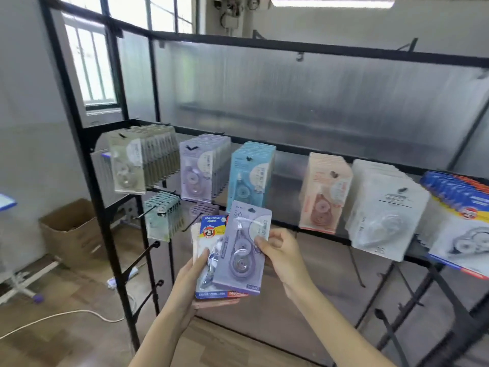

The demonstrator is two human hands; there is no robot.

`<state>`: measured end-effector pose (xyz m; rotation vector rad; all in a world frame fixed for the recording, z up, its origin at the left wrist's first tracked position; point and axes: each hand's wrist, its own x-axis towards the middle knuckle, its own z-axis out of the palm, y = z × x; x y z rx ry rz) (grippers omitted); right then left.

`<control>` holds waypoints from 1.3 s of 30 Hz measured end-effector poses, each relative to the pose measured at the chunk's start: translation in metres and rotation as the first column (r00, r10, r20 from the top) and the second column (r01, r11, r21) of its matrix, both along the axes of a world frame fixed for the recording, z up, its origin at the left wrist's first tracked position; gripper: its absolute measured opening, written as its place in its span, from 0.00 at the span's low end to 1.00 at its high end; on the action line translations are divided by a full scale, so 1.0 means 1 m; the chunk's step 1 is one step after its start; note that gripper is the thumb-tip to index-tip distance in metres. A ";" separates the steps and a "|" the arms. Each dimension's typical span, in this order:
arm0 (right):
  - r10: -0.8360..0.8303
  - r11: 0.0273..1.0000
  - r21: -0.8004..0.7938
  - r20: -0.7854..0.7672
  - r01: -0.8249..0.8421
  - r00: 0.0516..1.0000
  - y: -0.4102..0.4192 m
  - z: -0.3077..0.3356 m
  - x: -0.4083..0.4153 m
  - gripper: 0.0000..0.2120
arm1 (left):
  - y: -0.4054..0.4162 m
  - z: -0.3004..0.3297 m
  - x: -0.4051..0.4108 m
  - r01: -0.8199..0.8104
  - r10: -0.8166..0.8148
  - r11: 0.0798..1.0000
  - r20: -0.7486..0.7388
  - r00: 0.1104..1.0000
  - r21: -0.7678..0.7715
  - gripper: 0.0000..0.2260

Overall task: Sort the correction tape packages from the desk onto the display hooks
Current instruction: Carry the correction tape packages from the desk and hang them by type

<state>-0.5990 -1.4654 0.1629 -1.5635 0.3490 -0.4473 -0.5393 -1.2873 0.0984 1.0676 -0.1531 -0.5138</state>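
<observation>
Nearest the camera, the left hand (194,271) grips a small stack of packages (209,245), while the right hand (280,250) pinches a lilac correction tape package (242,250) atop it. Behind, hanging rows (203,168) fill the display hooks (148,254).

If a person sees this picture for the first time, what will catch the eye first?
First, the purple package at the centre, pinched by the right hand in front of the stack of packages in the left hand. Behind them, rows of coloured packages hang on the black rack, purple row and blue row directly above.
</observation>
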 end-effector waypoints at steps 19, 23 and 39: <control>-0.234 0.944 -0.195 0.177 0.267 0.956 0.118 0.076 0.160 0.12 | 0.157 0.007 0.130 -0.003 0.007 0.995 -0.033 0.999 0.103 0.18; -0.295 0.923 -0.203 0.169 0.326 0.940 0.122 0.067 0.159 0.13 | 0.167 0.008 0.139 0.005 -0.002 0.992 -0.023 1.000 0.123 0.18; -0.387 0.755 -0.638 -0.248 0.150 0.888 0.112 0.052 0.164 0.27 | 0.173 0.018 0.142 0.025 -0.028 0.993 0.031 0.999 0.118 0.22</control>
